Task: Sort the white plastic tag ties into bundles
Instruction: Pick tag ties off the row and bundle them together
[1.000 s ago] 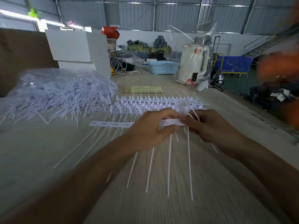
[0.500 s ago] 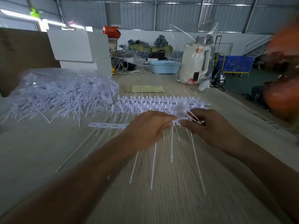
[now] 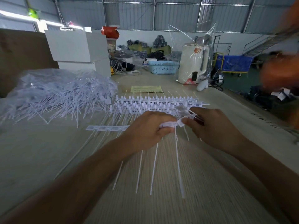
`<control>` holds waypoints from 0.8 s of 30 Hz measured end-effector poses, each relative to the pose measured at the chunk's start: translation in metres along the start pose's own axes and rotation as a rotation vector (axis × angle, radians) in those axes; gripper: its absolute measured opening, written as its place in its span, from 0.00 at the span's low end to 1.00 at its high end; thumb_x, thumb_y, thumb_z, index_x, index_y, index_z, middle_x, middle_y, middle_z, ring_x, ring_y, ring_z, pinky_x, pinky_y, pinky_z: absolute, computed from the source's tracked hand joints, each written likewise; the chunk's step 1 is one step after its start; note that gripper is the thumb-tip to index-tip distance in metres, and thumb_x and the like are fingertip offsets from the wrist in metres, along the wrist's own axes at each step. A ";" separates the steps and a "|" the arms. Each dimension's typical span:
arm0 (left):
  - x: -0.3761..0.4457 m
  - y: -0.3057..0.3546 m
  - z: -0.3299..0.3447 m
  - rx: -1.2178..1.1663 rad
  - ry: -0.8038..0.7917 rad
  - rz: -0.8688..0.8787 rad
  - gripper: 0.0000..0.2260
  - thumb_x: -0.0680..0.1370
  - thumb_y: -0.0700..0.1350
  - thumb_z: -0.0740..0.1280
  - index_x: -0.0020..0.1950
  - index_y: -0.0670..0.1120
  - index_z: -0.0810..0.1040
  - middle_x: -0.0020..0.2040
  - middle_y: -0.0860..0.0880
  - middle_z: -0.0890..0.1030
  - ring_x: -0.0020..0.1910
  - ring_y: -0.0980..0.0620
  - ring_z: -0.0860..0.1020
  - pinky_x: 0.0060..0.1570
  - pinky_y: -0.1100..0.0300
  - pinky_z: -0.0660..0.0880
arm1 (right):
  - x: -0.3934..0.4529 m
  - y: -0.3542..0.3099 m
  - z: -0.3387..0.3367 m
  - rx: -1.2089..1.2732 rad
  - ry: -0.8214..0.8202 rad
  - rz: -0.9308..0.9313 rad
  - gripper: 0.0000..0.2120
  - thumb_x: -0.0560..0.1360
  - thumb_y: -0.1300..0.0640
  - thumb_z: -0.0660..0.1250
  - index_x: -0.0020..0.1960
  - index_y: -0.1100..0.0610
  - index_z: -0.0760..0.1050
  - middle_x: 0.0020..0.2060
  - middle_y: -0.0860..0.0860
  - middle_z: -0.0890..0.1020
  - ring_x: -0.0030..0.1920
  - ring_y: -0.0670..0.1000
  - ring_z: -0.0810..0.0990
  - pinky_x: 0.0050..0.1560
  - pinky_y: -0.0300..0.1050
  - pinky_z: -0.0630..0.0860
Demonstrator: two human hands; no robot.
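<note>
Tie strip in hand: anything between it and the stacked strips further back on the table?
Nothing visible. The tie strip is pinched by left hand and right hand; the stacked strips lie just beyond, with only bare table between.

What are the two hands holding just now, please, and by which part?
Both hold white ties by their tag heads: the left hand grips a strip, tails hanging; the right hand pinches one head.
</note>
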State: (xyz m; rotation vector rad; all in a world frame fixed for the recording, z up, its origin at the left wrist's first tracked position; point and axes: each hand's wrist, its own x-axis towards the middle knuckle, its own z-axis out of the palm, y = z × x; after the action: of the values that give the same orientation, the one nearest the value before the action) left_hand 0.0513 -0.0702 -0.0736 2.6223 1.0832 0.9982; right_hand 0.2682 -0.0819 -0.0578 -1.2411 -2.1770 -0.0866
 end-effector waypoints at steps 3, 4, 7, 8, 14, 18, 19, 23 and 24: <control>-0.002 0.001 -0.001 -0.009 0.035 0.020 0.10 0.77 0.44 0.71 0.58 0.45 0.84 0.50 0.48 0.86 0.45 0.54 0.82 0.47 0.54 0.78 | 0.003 0.005 -0.005 -0.081 0.153 0.024 0.04 0.81 0.58 0.64 0.47 0.52 0.75 0.27 0.47 0.74 0.26 0.51 0.72 0.31 0.44 0.64; -0.004 0.002 0.000 -0.010 0.037 0.025 0.11 0.77 0.44 0.71 0.59 0.45 0.84 0.51 0.49 0.86 0.45 0.55 0.82 0.48 0.54 0.79 | 0.004 0.009 -0.010 -0.075 0.211 0.064 0.04 0.81 0.60 0.63 0.52 0.56 0.76 0.28 0.47 0.75 0.26 0.51 0.73 0.30 0.43 0.65; -0.005 0.003 0.000 -0.029 0.045 0.002 0.12 0.79 0.48 0.69 0.61 0.47 0.83 0.53 0.51 0.86 0.48 0.56 0.82 0.50 0.52 0.80 | 0.004 0.021 -0.019 0.151 0.249 0.197 0.11 0.83 0.58 0.58 0.44 0.48 0.72 0.28 0.44 0.71 0.26 0.42 0.70 0.29 0.37 0.64; -0.005 0.003 0.000 -0.030 0.055 -0.006 0.13 0.79 0.49 0.69 0.62 0.49 0.83 0.54 0.53 0.85 0.49 0.58 0.82 0.51 0.53 0.80 | 0.003 0.021 -0.019 0.248 0.210 0.236 0.13 0.84 0.57 0.57 0.42 0.47 0.69 0.27 0.46 0.71 0.25 0.42 0.69 0.30 0.38 0.64; -0.004 0.004 -0.001 0.062 0.082 -0.056 0.17 0.80 0.58 0.63 0.66 0.58 0.79 0.55 0.57 0.85 0.40 0.67 0.79 0.45 0.62 0.78 | 0.003 0.004 -0.006 0.554 -0.011 0.203 0.09 0.85 0.53 0.56 0.51 0.55 0.72 0.26 0.50 0.74 0.24 0.46 0.68 0.26 0.39 0.67; -0.005 0.005 0.002 0.054 0.056 -0.075 0.17 0.79 0.53 0.60 0.66 0.56 0.79 0.43 0.58 0.82 0.36 0.65 0.73 0.39 0.61 0.74 | 0.001 0.003 0.000 0.513 -0.033 0.147 0.05 0.83 0.53 0.60 0.58 0.48 0.72 0.35 0.55 0.79 0.33 0.60 0.74 0.36 0.53 0.74; -0.005 0.006 0.003 0.037 0.043 -0.072 0.17 0.78 0.51 0.60 0.65 0.54 0.80 0.41 0.56 0.80 0.35 0.63 0.73 0.37 0.61 0.73 | 0.000 0.003 0.001 0.488 -0.038 0.168 0.07 0.82 0.53 0.63 0.59 0.46 0.71 0.40 0.59 0.81 0.38 0.63 0.77 0.41 0.57 0.76; -0.005 0.009 0.004 0.003 0.021 -0.067 0.18 0.77 0.47 0.62 0.66 0.49 0.79 0.49 0.51 0.83 0.34 0.66 0.75 0.36 0.64 0.69 | 0.001 0.003 -0.003 0.408 0.056 0.168 0.06 0.80 0.54 0.67 0.44 0.53 0.77 0.31 0.54 0.80 0.27 0.48 0.73 0.33 0.40 0.70; -0.005 0.008 0.004 -0.009 0.016 -0.071 0.17 0.78 0.47 0.63 0.66 0.50 0.78 0.50 0.51 0.84 0.33 0.66 0.75 0.35 0.64 0.70 | 0.001 0.003 -0.003 0.436 0.064 0.193 0.11 0.81 0.54 0.66 0.41 0.56 0.78 0.29 0.53 0.79 0.26 0.46 0.72 0.31 0.37 0.69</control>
State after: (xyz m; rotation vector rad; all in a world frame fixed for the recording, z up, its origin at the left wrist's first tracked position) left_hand 0.0559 -0.0793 -0.0762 2.5534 1.1639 1.0088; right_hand 0.2719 -0.0810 -0.0556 -1.1640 -1.8765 0.4015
